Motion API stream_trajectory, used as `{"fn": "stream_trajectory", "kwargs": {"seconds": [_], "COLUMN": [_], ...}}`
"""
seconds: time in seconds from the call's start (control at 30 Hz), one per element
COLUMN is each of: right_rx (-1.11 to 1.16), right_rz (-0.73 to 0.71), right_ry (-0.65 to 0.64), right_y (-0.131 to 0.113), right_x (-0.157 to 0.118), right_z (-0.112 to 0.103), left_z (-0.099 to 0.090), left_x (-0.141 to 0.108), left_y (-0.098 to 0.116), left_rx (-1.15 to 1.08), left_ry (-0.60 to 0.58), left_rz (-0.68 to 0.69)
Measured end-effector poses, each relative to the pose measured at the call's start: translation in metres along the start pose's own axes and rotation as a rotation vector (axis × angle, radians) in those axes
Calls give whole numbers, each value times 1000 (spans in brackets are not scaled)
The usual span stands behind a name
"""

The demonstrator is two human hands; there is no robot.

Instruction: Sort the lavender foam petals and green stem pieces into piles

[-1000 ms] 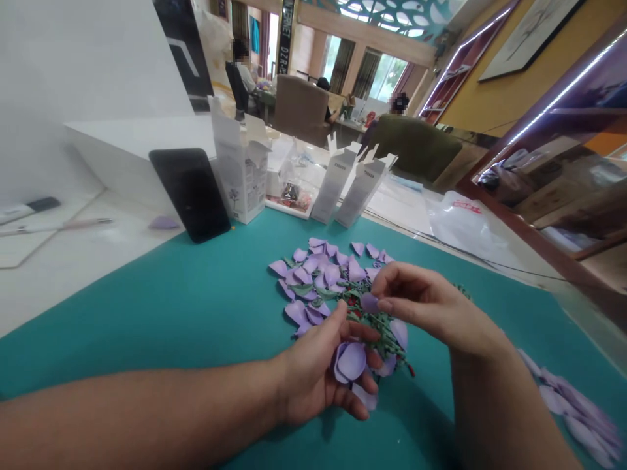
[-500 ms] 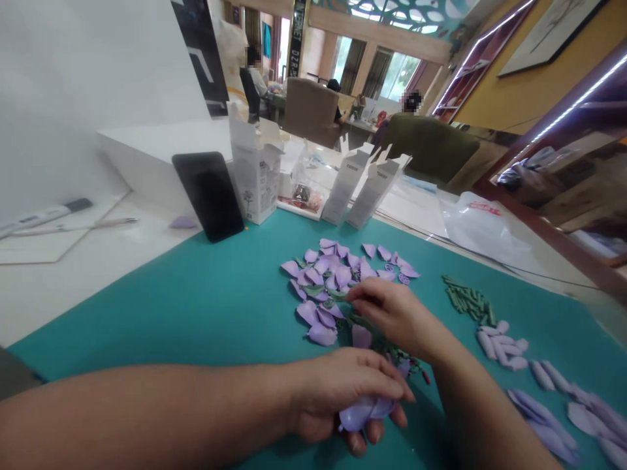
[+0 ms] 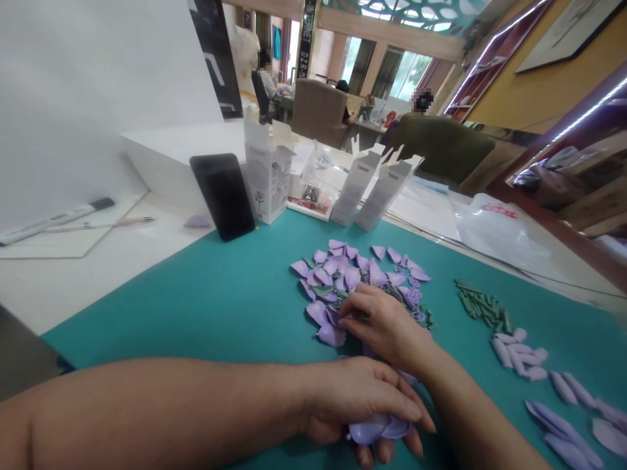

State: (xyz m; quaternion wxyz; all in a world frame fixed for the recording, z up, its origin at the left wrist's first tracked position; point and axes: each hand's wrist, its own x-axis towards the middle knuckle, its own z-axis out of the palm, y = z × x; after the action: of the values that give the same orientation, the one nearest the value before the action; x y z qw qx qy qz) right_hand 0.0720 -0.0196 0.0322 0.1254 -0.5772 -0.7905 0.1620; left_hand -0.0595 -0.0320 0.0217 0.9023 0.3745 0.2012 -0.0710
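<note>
Light purple plastic petals [image 3: 367, 431] rest in my left hand [image 3: 365, 395], its fingers curled around them from above, low over the green mat. My right hand [image 3: 379, 320] reaches into the pile of loose purple petals [image 3: 330, 264], thumb and fingers drawn together. Its fingertips meet the edge of a petal [image 3: 333, 316] at the near side of the pile; whether they grip it is hard to see. Small green leaf pieces [image 3: 321, 290] lie among the petals, and purple ring-like parts [image 3: 414, 296] lie to the right. More purple pieces are partly hidden below my hands.
On the mat [image 3: 206, 294], green sticks [image 3: 482, 307], pale purple pods [image 3: 519, 352] and long petals [image 3: 563, 431] lie at right. A black tablet [image 3: 223, 196], a white box [image 3: 267, 176] and two narrow cartons [image 3: 360, 186] stand behind. People sit farther back.
My right hand has shifted toward the near edge of the petal pile, uncovering ring-like parts on the right. My left hand keeps its petals. The whole view has shifted slightly.
</note>
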Motion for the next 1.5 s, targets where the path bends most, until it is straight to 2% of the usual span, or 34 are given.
{"fn": "stream_trajectory", "kwargs": {"seconds": [0.2, 0.3, 0.47, 0.57, 0.73, 0.83, 0.93, 1.0, 1.03, 1.13, 1.23, 1.37, 1.5], "right_rx": [-35, 26, 460, 671, 747, 690, 701, 719, 705, 550, 335, 74, -139], "right_rz": [-18, -10, 130, 152, -6, -115, -124, -75, -46, 1, -23, -97, -124], "right_ry": [-42, -42, -36, -19, -68, -172, -306, -317, -280, -56, 135, 211, 246], "right_y": [-2, -2, 3, 9, 15, 13, 10, 9, 10, 13, 17, 21, 22], "right_x": [2, 2, -2, -9, -25, -33, -34, -32, -29, -19, -8, 2, 9], "right_z": [9, 8, -11, -30, -61, -72, -75, -71, -67, -51, -28, 0, 17], "left_z": [0, -2, -2, -1, -4, -6, -6, -4, -3, 0, 3, 5, 6], "left_x": [0, 2, 3, 2, 4, 5, 4, 2, 0, -3, -5, -7, -6], "left_y": [-1, -3, -5, -3, -2, -1, -1, -1, -1, 0, 2, 4, 4], "left_rx": [39, 51, 18, -36, -238, -288, -305, -314, -318, -331, -299, -191, -83], "left_ry": [-23, -29, 10, 54, 129, 140, 133, 133, 134, 131, 109, 46, -23], "left_rz": [-1, -2, 9, 23, 84, 126, 145, 155, 155, 116, 66, 27, 12]}}
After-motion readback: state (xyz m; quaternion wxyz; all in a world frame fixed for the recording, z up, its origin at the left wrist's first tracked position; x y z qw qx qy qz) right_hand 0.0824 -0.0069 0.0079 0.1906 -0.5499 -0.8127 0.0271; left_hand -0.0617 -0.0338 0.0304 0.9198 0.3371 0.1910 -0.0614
